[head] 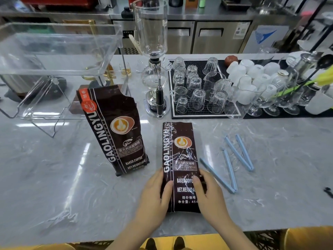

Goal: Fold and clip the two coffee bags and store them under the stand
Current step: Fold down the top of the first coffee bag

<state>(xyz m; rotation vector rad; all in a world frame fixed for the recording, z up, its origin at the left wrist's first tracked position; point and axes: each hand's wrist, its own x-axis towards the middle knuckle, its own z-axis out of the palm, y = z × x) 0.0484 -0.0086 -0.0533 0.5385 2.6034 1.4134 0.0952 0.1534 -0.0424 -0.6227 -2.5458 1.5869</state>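
Observation:
A dark brown coffee bag (180, 156) lies flat on the marble counter near the front edge. My left hand (155, 197) grips its lower left side and my right hand (209, 193) grips its lower right side. A second, fuller coffee bag (115, 134) stands upright to the left, its top torn open. Two light-blue bag clips lie open in V shapes to the right: one clip (220, 173) nearer the flat bag, the other clip (240, 152) beyond it. The clear acrylic stand (59, 49) on a wire frame sits at the back left.
A glass siphon coffee maker (153, 56) stands behind the bags. A black mat (198, 115) with several upturned glasses sits at the back right, with white cups (252, 73) and stemmed glasses beyond. A small black object (328, 192) lies at the right edge.

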